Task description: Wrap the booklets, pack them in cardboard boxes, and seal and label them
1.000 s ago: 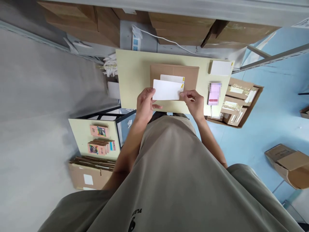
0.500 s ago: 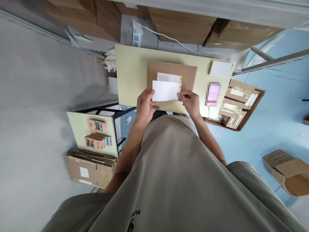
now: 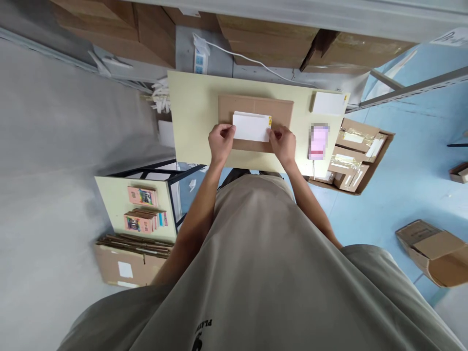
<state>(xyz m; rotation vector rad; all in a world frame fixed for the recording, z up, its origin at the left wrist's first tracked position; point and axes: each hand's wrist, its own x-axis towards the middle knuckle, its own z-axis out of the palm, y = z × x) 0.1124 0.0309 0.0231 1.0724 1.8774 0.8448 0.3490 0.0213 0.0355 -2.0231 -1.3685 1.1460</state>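
Note:
A white card [image 3: 251, 127] with a small yellow mark at its right corner is pinched at both ends. My left hand [image 3: 221, 140] is closed on its left end, thumb on top. Closed on the right end is my right hand [image 3: 282, 145]. Just beyond the card, the edge of another white card [image 3: 252, 114] shows, mostly covered. Both lie over a flat brown cardboard piece [image 3: 263, 103] on the pale yellow table [image 3: 193, 117]. Whether the held card touches the one beneath, I cannot tell.
A white stack [image 3: 328, 103] and a pink phone-like object [image 3: 319, 141] with a cable lie at the table's right. Beyond stand cardboard boxes [image 3: 270, 44] and a power strip [image 3: 200, 62]. Boxes in a carton [image 3: 380, 156] are at right; a side table [image 3: 113, 195] bears pink packs.
Both hands have moved the held card away from my body, and it now covers most of the other white card. The view has shifted slightly.

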